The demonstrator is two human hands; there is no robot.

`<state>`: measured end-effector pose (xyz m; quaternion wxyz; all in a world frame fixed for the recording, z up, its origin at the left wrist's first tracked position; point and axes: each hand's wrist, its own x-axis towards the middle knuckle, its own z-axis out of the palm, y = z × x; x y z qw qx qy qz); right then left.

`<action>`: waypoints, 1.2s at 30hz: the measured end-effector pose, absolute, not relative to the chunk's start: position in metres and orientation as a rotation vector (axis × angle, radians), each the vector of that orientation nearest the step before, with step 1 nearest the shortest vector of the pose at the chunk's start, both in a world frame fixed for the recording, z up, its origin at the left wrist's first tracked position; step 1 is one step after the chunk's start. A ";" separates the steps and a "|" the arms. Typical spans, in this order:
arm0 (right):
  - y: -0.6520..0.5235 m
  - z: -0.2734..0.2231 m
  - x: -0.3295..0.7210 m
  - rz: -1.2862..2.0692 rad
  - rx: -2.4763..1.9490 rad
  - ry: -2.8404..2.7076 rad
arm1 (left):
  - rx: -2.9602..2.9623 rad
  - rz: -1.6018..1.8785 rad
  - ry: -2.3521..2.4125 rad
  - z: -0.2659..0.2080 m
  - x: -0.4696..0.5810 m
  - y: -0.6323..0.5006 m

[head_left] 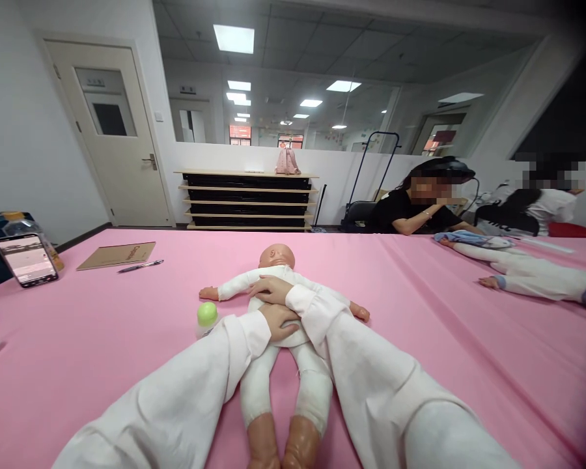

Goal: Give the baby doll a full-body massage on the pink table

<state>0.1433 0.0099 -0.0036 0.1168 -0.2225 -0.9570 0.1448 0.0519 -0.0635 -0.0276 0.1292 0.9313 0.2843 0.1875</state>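
Observation:
A baby doll in a white cloth suit lies stretched out on the pink-covered table, its head away from me and its arms spread. An ear shows on the bald head, and the bare feet are closest to me. My left hand rests flat across the doll's lower trunk, fingers extended to the right. Just beyond it, my right hand lies flat on the upper trunk, fingers pointing left. Both hands are open, touching the cloth. Beside the doll's left-side arm stands a bottle with a green cap, partly hidden by my left sleeve.
On the left of the pink cloth are a brown notebook, a pen and a propped phone before a bottle. Another doll lies at the right. Two people sit beyond the table there. Stacked shelving stands behind.

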 end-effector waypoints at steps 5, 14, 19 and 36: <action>0.000 -0.025 0.167 0.316 -0.779 -2.481 | 2.602 0.807 0.844 -0.042 0.045 -0.068; -0.029 -0.048 0.200 0.473 -1.051 -2.317 | 2.366 0.950 1.168 -0.054 0.032 -0.086; -0.075 -0.053 0.218 0.588 -1.136 -2.184 | 2.572 0.831 1.248 -0.051 0.016 -0.118; 0.007 -0.002 0.144 0.252 -0.656 -2.739 | 2.794 0.580 0.861 -0.031 0.057 -0.066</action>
